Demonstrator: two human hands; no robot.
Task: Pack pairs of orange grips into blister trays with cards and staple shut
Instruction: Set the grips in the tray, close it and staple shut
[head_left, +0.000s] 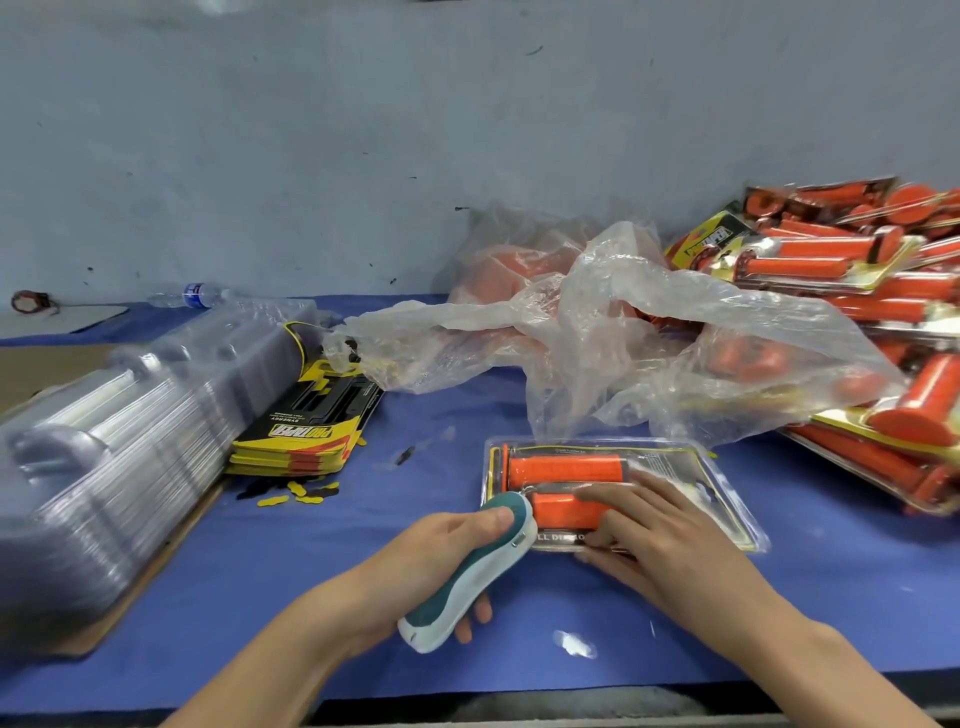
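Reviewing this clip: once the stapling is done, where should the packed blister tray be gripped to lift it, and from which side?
Grip the flat clear flange on the blister tray's right end, coming from the right. The tray lies flat, its middle bulges over the orange grips, the stapler in the left hand blocks the near-left corner, and the right hand presses the near edge.

The light is even and cool, with only soft shadows under the hands. Left of the gripped stapler, the stack of clear trays is smeared by blur and glints white. The wide lens bends the table edge below the grip.
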